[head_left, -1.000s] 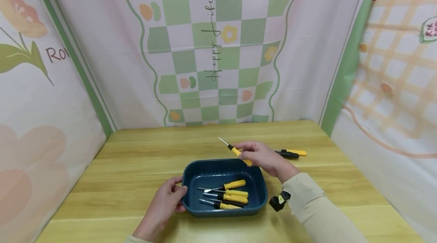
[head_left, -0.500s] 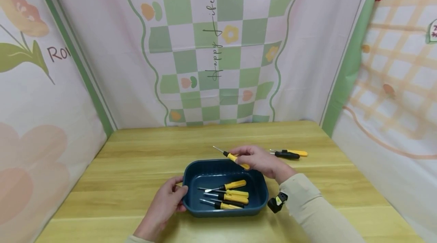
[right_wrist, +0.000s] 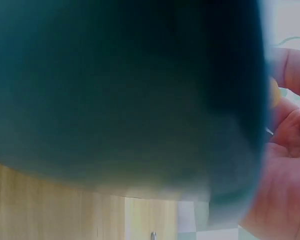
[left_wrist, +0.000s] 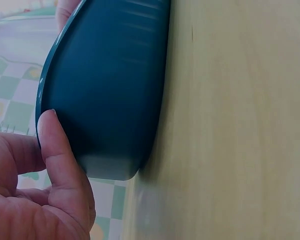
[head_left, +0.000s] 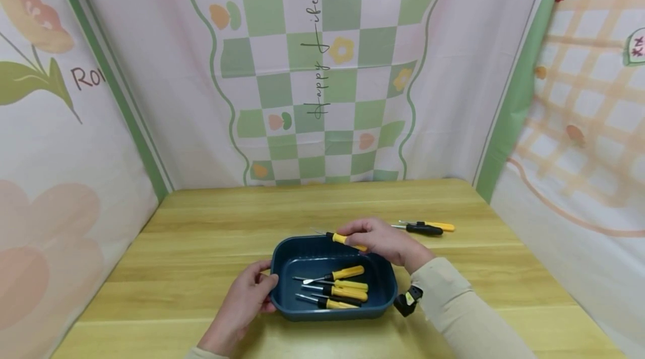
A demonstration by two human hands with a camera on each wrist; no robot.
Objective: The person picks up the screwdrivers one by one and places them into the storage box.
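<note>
The tub [head_left: 332, 316] is showing dark blue, the screwdriver [head_left: 339, 238] by its far edge yellow and black. The table [head_left: 201, 236] is showing yellow wood stripes. Green and white squares are filling the far cloth [head_left: 337, 84], orange checks the right cloth [head_left: 579, 96].

Sideways "Happy Life" [head_left: 316, 56] on the checkered back curtain [head_left: 339, 84] and a cut-off "Ro" [head_left: 85, 78] on the left curtain [head_left: 55, 146]
</note>
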